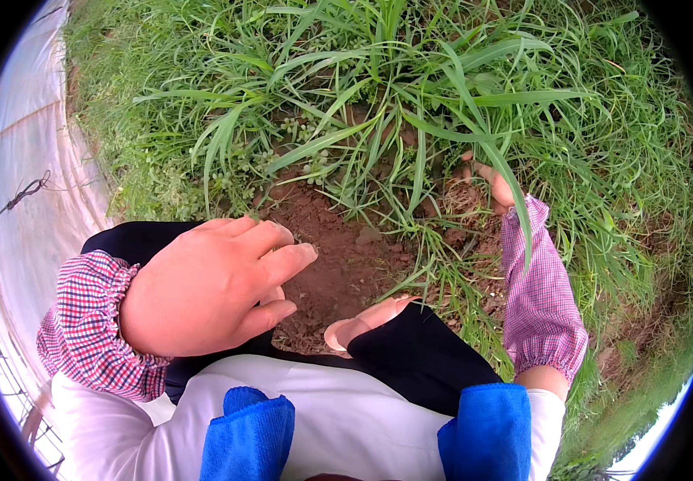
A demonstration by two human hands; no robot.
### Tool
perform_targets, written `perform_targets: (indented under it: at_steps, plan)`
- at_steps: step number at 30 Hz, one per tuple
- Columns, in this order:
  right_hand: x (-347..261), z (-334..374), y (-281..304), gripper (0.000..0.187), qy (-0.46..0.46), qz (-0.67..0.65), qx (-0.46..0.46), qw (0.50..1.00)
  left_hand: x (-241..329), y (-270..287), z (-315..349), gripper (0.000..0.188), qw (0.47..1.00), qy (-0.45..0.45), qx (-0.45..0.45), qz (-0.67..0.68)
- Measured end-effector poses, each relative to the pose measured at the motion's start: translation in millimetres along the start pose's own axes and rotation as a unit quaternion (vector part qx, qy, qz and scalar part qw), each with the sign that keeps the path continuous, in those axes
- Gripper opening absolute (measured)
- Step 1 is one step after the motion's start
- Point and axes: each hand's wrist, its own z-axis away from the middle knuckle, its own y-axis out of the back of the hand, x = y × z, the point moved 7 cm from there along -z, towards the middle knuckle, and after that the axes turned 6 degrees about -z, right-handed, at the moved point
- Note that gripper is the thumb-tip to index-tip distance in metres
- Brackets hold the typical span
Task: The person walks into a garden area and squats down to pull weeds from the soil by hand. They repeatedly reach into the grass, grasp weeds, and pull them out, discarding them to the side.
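Note:
My left hand point(210, 289) hovers over my left knee, back upward. Its fingers are loosely bent and apart, and nothing shows in them. Beyond its fingertips lies a patch of bare reddish-brown soil point(326, 264). On the right, my right hand point(497, 188) reaches low into the grass point(463, 216) beside the soil. Its fingers look curled, but blades partly hide them, and what they hold cannot be made out. A large clump of long-bladed grass point(378, 72) stands ahead, one blade arching across my right wrist. Checked sleeve covers point(98, 313) point(543, 297) wrap both forearms.
Dense grass point(635, 120) spreads ahead and to the right. A translucent plastic sheet wall point(26, 136) rises on the left, with a dark cord point(22, 195) on it. A tan shoe point(362, 322) rests on the soil by my knee. A blue towel point(487, 429) hangs over my chest.

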Motion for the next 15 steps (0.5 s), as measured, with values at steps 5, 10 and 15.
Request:
perform_targets:
  at_steps: [5, 10, 15]
  plan:
    - [-83.7, -34.2, -78.5, 0.047, -0.127, 0.356, 0.014, 0.926, 5.3, -5.8, 13.9, 0.036, 1.0, 0.013, -0.028, 0.008]
    - [-63.8, -72.4, -78.1, 0.048, -0.129, 0.539, 0.024, 0.832, 1.0, -15.3, 14.4, 0.035, 0.999, 0.026, -0.021, 0.013]
    - [-14.7, -108.4, -30.2, 0.033, 0.063, 0.421, 0.069, 0.902, -55.9, -105.3, 34.3, 0.028, 0.959, 0.09, -0.258, 0.068]
